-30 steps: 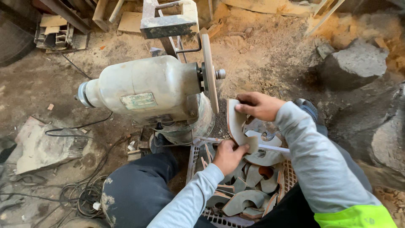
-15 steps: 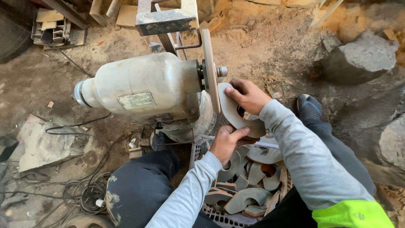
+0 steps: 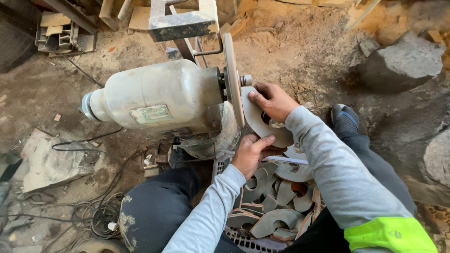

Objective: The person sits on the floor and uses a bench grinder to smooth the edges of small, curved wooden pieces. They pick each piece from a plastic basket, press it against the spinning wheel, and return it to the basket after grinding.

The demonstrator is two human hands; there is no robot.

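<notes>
Right hand: your right hand (image 3: 274, 100) is clamped on the upper edge of the grey ring-shaped plate (image 3: 259, 122), fingers spread over its face and thumb tip near the wheel.
Left hand: your left hand (image 3: 251, 152) grips the plate's lower edge from beneath, thumb lying along the rim.
Hands together or apart: your two hands sit close to one another, both closed on the same plate, one above and one below.
Plate: you hold it nearly upright, its left face right against the grinding wheel (image 3: 233, 77); whether it truly touches the wheel I cannot tell.
Grinding wheel: a thin pale disc seen edge-on, mounted on the shaft end of the motor (image 3: 154, 98), with a small hub poking out on your side.
Motor: a bulky cream-coloured housing lying on its side, dusty, with a worn label plate on its flank.
Crate: a white plastic crate (image 3: 243, 241) sits between your knees, just below your hands, filled with a jumble of grey curved offcuts (image 3: 272, 218).
Legs: your dark trousers frame the crate on both sides; your right foot in a dark shoe (image 3: 344, 117) rests on the dirt beyond your right sleeve.
Floor: bare earth with black cables (image 3: 101, 213) coiled at the left and a large rock (image 3: 403, 65) at upper right.
</notes>
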